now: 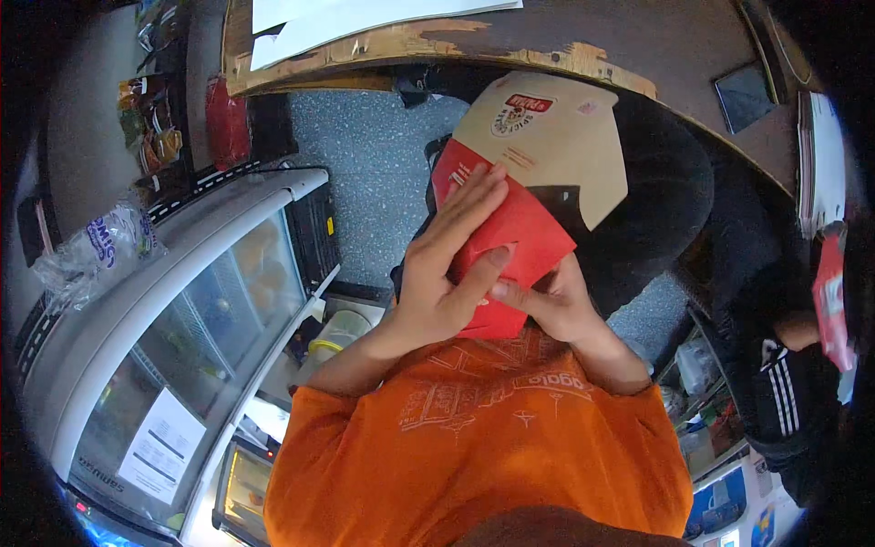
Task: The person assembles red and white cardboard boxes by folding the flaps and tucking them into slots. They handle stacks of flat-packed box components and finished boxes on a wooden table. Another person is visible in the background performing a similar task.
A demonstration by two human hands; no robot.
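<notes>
Fingers (469, 205) of the left hand (428, 283) extended, laid over red panel of a red-and-tan paperboard carton (533, 232); left thumb spread away from them, on same panel, so hand reads as opened out, not curled. Right hand (565, 305) grips the carton's lower right part: thumb in front, other fingers mostly hidden behind. Carton is at frame centre, just above the orange T-shirt (474, 447), tilted; printed tan panel angles up and right.

Worktop (629, 46) with chipped edge curves across top of frame: white paper (365, 27) top left of centre, dark smartphone (745, 97) upper right. Stack of papers (822, 169) near right rim.

Left side: glass-topped freezer (196, 314), sheet taped on; clear plastic bag (105, 248) beside it; snack packets (150, 123) upper left. Speckled floor (360, 150) between freezer and carton.

Right edge: another person's striped sleeve (779, 401), pinkish-red packet (831, 305) at that hand.
</notes>
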